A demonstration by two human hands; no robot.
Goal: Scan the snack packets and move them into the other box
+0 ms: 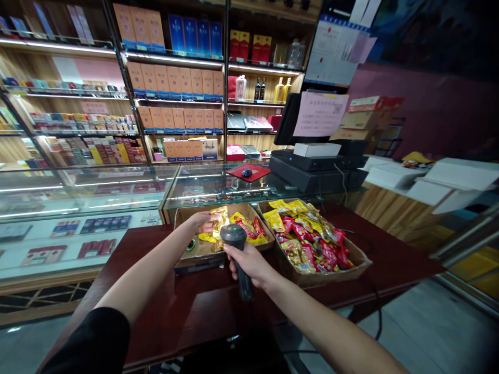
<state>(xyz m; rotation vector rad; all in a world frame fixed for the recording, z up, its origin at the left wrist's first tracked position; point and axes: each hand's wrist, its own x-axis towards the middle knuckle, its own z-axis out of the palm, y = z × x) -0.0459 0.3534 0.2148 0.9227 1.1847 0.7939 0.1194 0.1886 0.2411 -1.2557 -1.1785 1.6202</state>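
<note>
My right hand (249, 262) is wrapped round the handle of a black barcode scanner (234, 235), which has a small green light on top. Just left of the scanner's head, my left hand (203, 222) grips a gold snack packet (220, 219) above the left cardboard box (183, 221). Inside that box lie red and yellow packets (249, 228). Beside it on the right stands a second cardboard box (362, 262), filled with a heap of yellow, red and gold packets (307, 236). The scanner partly hides the left box's contents.
Both boxes rest on a dark red table (202, 306). Behind it runs a glass display counter (195, 184) with a mouse (247, 173) on a red pad. A monitor (288, 119) stands at the right. Shelves of boxed goods (175, 83) line the back.
</note>
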